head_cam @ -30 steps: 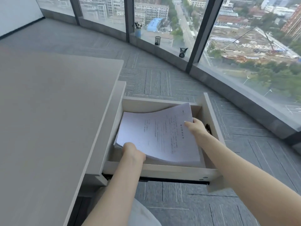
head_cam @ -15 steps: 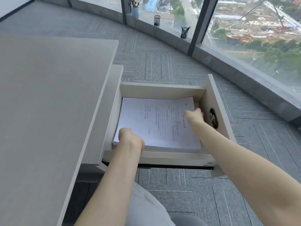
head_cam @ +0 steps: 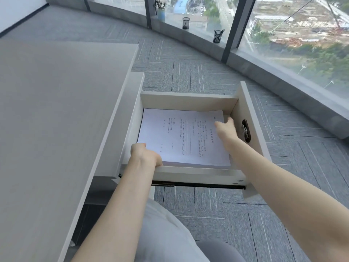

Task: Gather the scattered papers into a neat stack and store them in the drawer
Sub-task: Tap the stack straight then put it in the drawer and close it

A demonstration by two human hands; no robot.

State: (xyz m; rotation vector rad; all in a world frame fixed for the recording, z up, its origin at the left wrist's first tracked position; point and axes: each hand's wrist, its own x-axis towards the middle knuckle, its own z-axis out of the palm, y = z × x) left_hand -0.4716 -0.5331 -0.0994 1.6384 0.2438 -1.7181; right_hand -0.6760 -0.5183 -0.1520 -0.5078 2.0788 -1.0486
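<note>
A thick stack of printed white papers (head_cam: 181,137) lies flat inside the open pale wooden drawer (head_cam: 188,99), which is pulled out from the desk's right side. My left hand (head_cam: 145,154) is curled over the stack's near left corner, touching it. My right hand (head_cam: 225,129) rests with spread fingers on the stack's far right edge, close to the drawer's front panel with its dark handle (head_cam: 246,131).
The grey desk top (head_cam: 56,110) fills the left. Grey carpet tiles (head_cam: 188,72) surround the drawer. A curved window sill carries two black mesh pen cups (head_cam: 186,23) (head_cam: 217,36). My lap shows at the bottom centre.
The stack, curved and tilted a second ago, has been lowered and now lies flat in the drawer. My right hand has slid toward the far right corner. The view has tilted down.
</note>
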